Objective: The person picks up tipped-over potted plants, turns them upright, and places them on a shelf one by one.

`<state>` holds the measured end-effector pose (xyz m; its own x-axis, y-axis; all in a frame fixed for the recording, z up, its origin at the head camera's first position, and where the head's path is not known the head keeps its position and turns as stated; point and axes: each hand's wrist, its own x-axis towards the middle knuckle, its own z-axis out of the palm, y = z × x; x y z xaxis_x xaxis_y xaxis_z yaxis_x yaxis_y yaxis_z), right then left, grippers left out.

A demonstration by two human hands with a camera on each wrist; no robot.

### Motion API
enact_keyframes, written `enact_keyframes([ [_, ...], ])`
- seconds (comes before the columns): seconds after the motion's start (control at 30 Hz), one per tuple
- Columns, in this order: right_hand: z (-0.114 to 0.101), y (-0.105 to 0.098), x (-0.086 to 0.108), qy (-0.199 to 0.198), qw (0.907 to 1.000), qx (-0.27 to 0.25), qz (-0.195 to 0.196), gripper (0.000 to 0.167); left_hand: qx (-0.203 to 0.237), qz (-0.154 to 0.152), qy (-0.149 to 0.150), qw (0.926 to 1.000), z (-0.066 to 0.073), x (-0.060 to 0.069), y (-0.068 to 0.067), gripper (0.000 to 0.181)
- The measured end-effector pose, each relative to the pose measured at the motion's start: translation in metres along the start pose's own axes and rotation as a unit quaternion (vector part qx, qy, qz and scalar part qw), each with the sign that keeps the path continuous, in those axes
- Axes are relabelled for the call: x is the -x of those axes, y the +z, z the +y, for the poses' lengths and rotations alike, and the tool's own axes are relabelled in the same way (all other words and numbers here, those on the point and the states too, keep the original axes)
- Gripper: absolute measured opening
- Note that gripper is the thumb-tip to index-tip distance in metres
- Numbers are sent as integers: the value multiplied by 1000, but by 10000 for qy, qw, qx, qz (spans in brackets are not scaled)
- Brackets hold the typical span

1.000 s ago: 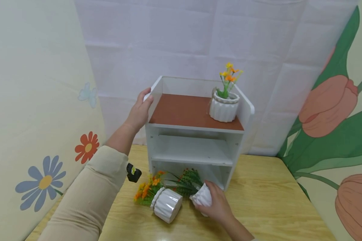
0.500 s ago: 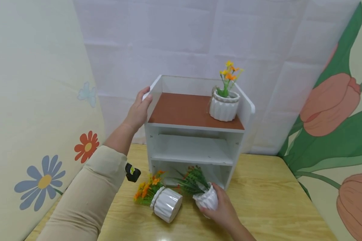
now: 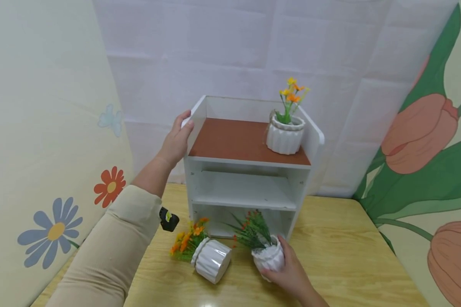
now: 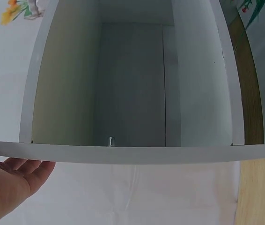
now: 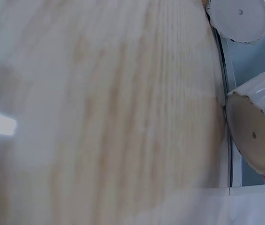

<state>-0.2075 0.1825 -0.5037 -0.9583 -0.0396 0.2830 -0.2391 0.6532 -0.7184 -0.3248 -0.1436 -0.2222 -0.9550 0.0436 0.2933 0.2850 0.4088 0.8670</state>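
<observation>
Drawn rightward and tipped more upright than before, the white pot (image 3: 266,259) sits in the right hand's (image 3: 290,273) grip, its plant (image 3: 255,231) slanting forward-left of those fingers, while the left hand (image 3: 176,138), well apart, grips the shelf's (image 3: 230,140) side.

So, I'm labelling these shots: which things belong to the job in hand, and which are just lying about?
Seemingly in the job:
white shelf unit, gripped by the left hand
red-flowered pot, held by the right hand
orange-flowered pot lying on its side
upright pot atop the unit

Probably just surroundings:
wooden table
pale cloth backdrop
flower-patterned panels
</observation>
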Motion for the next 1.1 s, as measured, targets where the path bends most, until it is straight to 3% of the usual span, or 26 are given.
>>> enact_keyframes([
  [0.67,11,-9,11,138,9993,-353,9,108,-92,-153,121,9998,-2,-1,-3,61],
  [0.87,15,-9,12,-13,9991,-419,88,107,-70,-246,5,9997,1,1,-4,60],
  [1.1,16,-12,14,373,9972,-606,-221,110,-103,-301,-50,9995,3,2,-6,60],
])
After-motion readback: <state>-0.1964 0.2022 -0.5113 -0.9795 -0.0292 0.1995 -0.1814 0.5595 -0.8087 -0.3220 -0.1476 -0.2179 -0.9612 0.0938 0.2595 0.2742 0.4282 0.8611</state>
